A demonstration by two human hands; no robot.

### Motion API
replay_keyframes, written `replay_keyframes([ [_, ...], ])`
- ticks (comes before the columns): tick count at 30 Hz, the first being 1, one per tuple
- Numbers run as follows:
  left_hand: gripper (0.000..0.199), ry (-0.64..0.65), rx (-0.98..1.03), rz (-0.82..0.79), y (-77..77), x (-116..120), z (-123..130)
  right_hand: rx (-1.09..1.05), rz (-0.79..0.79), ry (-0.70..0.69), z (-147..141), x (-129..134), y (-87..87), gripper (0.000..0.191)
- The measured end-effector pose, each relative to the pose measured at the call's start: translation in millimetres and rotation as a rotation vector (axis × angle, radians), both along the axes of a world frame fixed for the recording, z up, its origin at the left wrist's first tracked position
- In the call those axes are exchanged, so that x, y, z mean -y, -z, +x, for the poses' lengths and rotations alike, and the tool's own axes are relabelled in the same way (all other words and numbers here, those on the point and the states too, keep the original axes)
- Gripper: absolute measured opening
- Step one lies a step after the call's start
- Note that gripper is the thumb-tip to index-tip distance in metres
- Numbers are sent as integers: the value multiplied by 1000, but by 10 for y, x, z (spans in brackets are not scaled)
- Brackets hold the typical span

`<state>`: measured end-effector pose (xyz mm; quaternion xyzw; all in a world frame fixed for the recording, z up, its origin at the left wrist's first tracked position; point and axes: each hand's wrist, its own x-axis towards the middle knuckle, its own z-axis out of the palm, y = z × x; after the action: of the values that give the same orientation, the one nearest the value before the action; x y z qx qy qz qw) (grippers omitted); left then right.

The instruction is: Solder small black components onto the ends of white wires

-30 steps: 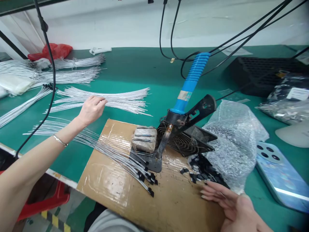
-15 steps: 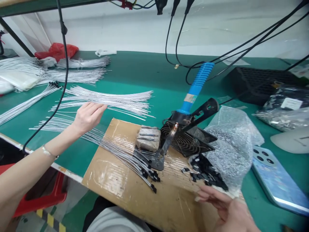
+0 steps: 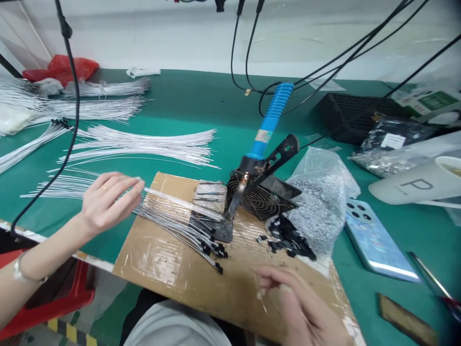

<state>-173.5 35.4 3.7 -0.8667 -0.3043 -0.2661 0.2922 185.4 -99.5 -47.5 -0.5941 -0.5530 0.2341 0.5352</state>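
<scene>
1. White wire (image 3: 183, 203): extends from the left hand above the cardboard sheet (image 3: 230, 288), its far end near the foot of the blue-handled iron (image 3: 272, 120). It is motion-blurred; the strand count cannot be read.
2. Left hand (image 3: 110, 204): fingers closed, thumb and fingertips pinching the white wire.
3. Right hand (image 3: 306, 307): partly open above the cardboard sheet, fingers curved, thumb apart. Blur hides whether it has hold of anything thin.
4. Beneath the white wire: black-tipped wires (image 3: 173, 223) lie across the cardboard sheet and the worktop (image 3: 190, 108).
5. Obstructions: the pale block (image 3: 210, 197) and the iron stand close together beyond the black-tipped wires. The round-grilled fan (image 3: 256, 198) sits behind the iron's foot. A hanging black cable (image 3: 76, 96) crosses in front of the wires at left.
6. Outward: a loose wire bundle (image 3: 144, 144) lies beyond the left hand. Black pieces (image 3: 291, 236) lie beside the clear bag (image 3: 317, 192); the phone (image 3: 378, 240) and cup (image 3: 414, 185) are farther right.
7. Change from earlier frames: the left hand has moved from the loose wire bundle's near edge toward the person. The white wire now spans above the cardboard sheet.
</scene>
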Motion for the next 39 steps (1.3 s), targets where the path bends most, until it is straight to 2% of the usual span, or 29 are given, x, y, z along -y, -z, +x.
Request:
replay_keyframes([
  [2,25,78,-17,11,27,214,21,40,77,-167,-130,-92,-99,24],
  [3,24,121,-29,2,49,295,35,81,126,-253,-190,-133,-133,26],
  [5,21,178,-34,-24,98,408,67,98,139,-324,-291,-188,-173,28],
  [6,20,191,-38,-42,120,443,84,94,133,-345,-329,-200,-182,23],
  [7,19,195,-39,-53,137,466,99,79,112,-350,-360,-202,-185,18],
  [11,17,194,-52,-68,194,495,122,17,59,-340,-404,-159,-177,27],
  [17,23,151,-4,-156,284,572,190,-24,45,-320,-389,-117,-164,30],
  [19,29,122,128,-304,235,650,339,14,60,-331,-398,-123,-144,28],
  [22,37,166,369,-747,79,789,687,104,100,-385,-428,-142,-98,24],
  [24,35,208,398,-981,-17,853,933,147,116,-420,-452,-150,-70,23],
  [27,23,149,431,-1227,-56,885,1196,148,103,-411,-464,-142,-41,22],
  [32,22,-10,519,-1516,64,879,1296,-3,-43,-348,-409,-98,12,28],
  [35,24,-33,638,-1676,105,869,1290,-140,-169,-357,-359,-79,51,35],
  [39,26,-39,723,-1781,100,840,1299,-204,-216,-404,-331,-84,67,30],
])
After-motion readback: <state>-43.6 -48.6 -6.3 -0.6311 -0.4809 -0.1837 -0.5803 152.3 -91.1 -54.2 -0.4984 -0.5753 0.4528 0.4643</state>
